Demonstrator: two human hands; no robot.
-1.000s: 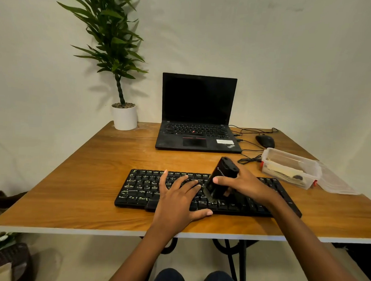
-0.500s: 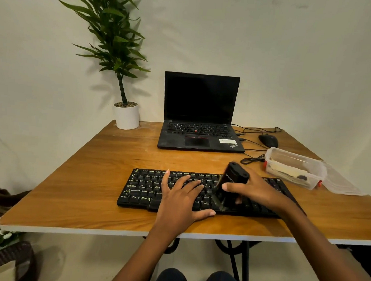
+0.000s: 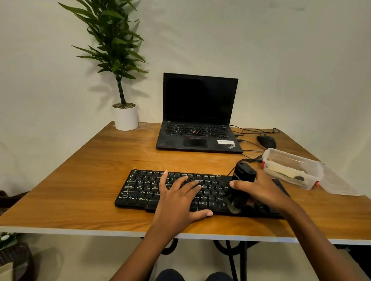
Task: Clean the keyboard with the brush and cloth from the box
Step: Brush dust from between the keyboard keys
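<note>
Two hands [image 3: 177, 201] [image 3: 263, 190], one keyboard [image 3: 142, 187] — one brush [image 3: 243, 173]

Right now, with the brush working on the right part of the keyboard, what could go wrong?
1. The left hand lies flat on the middle keys of the keyboard, so they may go unbrushed.
2. The right hand holds the brush close to the open box; a wide stroke might knock it.
3. Black cables lie just behind the brush and could snag.
</note>
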